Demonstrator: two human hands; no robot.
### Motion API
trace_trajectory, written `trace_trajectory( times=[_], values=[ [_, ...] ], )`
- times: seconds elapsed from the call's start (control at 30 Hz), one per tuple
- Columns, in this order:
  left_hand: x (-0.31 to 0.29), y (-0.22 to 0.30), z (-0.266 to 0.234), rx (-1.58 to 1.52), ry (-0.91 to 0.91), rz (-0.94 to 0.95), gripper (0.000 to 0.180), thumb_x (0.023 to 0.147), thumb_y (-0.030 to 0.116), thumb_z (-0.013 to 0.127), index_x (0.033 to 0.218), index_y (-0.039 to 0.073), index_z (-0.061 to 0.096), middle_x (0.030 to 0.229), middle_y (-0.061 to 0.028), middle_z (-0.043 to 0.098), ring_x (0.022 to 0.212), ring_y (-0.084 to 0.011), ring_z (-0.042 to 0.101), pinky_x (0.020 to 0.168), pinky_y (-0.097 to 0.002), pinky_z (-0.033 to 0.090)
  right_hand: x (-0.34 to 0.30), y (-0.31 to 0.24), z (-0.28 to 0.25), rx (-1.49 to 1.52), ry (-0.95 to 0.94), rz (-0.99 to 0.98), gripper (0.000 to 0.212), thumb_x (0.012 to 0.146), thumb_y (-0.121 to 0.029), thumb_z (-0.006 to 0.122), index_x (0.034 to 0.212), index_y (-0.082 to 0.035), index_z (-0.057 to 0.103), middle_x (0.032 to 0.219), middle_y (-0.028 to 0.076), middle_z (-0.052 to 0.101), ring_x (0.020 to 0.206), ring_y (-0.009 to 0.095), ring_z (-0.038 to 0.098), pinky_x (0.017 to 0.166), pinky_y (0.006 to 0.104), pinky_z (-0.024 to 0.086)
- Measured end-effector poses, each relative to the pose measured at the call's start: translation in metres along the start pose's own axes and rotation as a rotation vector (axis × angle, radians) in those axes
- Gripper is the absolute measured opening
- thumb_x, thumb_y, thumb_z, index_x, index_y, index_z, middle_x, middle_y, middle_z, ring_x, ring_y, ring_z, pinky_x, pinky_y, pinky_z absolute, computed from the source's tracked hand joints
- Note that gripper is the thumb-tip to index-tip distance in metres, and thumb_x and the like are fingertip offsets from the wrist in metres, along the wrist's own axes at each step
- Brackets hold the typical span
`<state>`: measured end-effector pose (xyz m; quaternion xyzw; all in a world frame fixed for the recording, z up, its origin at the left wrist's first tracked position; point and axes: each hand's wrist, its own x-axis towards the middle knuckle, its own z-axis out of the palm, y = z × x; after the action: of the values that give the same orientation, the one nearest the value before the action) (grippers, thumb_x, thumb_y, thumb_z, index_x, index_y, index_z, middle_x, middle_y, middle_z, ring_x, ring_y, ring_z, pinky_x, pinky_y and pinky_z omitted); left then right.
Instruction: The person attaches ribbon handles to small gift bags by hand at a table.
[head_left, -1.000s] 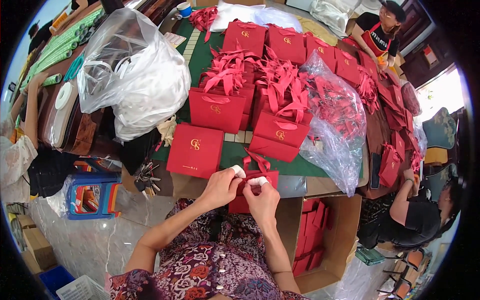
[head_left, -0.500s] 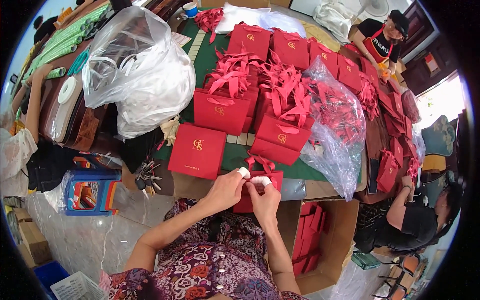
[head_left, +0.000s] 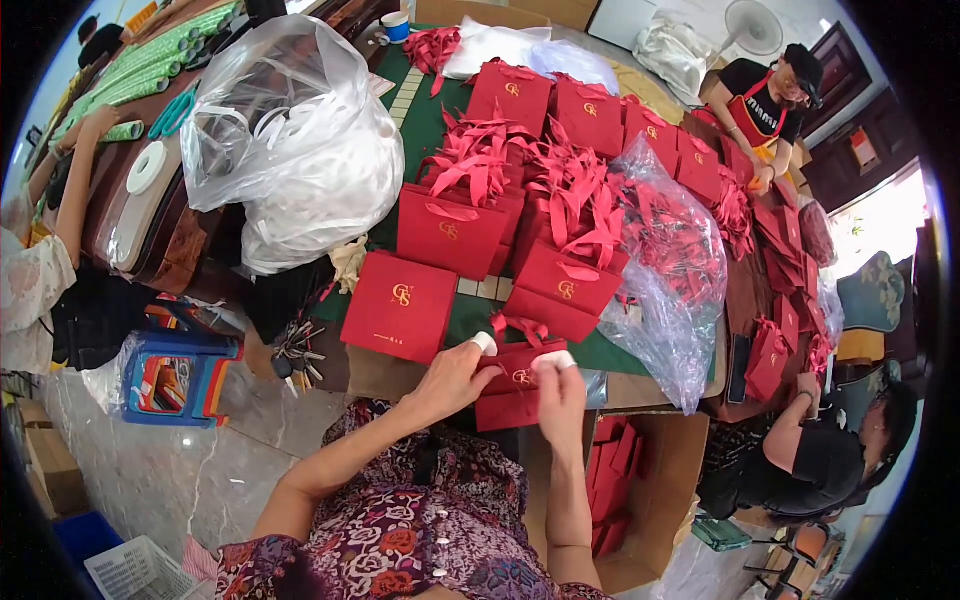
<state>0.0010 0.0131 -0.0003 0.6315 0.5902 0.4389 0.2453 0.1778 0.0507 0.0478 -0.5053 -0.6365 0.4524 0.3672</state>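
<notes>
Watching 1 bag [head_left: 508, 412] at the near edge of the table [head_left: 640, 388]: left hand [head_left: 448, 384] grips its left top, right hand [head_left: 562, 400] pinches its right. Uneven pull might crease it, I'd say.

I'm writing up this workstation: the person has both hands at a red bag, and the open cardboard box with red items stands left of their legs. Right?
Not quite: in the head view, the open cardboard box stands right of their legs. The left hand and right hand are at a red bag.
</notes>
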Motion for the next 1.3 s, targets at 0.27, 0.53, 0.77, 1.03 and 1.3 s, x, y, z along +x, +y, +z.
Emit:
trace_trajectory(
  times=[0.27,0.53,0.77,1.03,1.3],
  values=[
    [0.001,0.019,-0.003,0.057,-0.082,0.012,0.030,0.083,0.018,0.074,0.101,0.003,0.057,0.085,-0.0155,0.062,0.073,-0.0357,0.064,0.061,-0.0422,0.051,0.021,-0.022,-0.001,-0.429,-0.024,-0.278,0.009,0.088,-0.010,0.066,0.094,-0.004,0.070,0.086,0.013,0.063,0.083,0.030,0.059,0.076,0.0367,0.047],
    [-0.002,0.017,-0.005,0.039,-0.170,0.130,0.023,0.087,0.010,0.065,0.104,-0.001,0.054,0.092,-0.0210,0.062,0.084,-0.0401,0.063,0.072,-0.0453,0.053,0.051,-0.017,-0.021,-0.551,-0.500,-0.199,0.019,0.084,-0.022,0.068,0.090,-0.005,0.074,0.078,0.013,0.066,0.074,0.032,0.061,0.068,0.0410,0.048],
    [0.001,0.014,-0.003,0.074,-0.168,0.174,0.026,0.086,0.012,0.068,0.104,-0.001,0.055,0.088,-0.0219,0.064,0.083,-0.0412,0.064,0.071,-0.0461,0.053,0.078,0.019,-0.018,-0.219,-0.725,0.124,0.020,0.081,-0.023,0.073,0.085,-0.004,0.076,0.069,0.007,0.068,0.066,0.011,0.062,0.062,0.0290,0.048],
    [0.006,0.009,-0.014,0.104,-0.245,0.064,0.028,0.086,0.013,0.068,0.105,-0.001,0.054,0.090,-0.0221,0.064,0.085,-0.0420,0.064,0.073,-0.0465,0.052,0.053,0.021,0.005,-0.292,-0.342,0.139,0.025,0.076,-0.027,0.076,0.082,-0.003,0.076,0.065,0.007,0.068,0.061,0.014,0.065,0.061,0.0308,0.050],
    [0.006,-0.003,-0.010,0.014,-0.277,-0.040,0.028,0.085,0.018,0.071,0.104,0.003,0.058,0.084,-0.0184,0.065,0.077,-0.0370,0.065,0.068,-0.0434,0.051,0.055,0.020,-0.010,-0.148,-0.154,0.193,0.022,0.088,-0.022,0.068,0.090,-0.001,0.073,0.069,0.012,0.068,0.064,0.019,0.067,0.060,0.0321,0.049]
  ],
)
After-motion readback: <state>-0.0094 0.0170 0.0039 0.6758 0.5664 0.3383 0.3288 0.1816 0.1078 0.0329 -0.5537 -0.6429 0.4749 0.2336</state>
